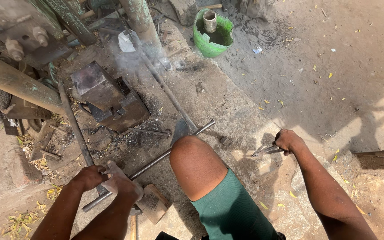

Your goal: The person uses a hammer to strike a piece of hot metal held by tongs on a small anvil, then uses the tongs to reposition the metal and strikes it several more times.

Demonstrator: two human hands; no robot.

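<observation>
Bare knee (196,162) in green shorts sat low centre, used as landmark; left of the knee, left hand (122,183) had fingers clamped round a long steel rod (156,160); a second hand (90,177) gripped just beside it, farther left, whose hand could not be told; wooden block (154,203) lay below-left of the knee, touching the rod's near end; the rod ran diagonally up past the knee's top; right of the knee, right hand (289,141) was closed tight on small tongs (267,150), tips pointing toward the knee; small metal nut (225,141) sat just above-right of the knee; flat blade (182,130) on a long handle lay right above the knee; dark metal block (107,95) stood farther up-left, smoke near it; green bucket (214,38) sat far above the knee.
</observation>
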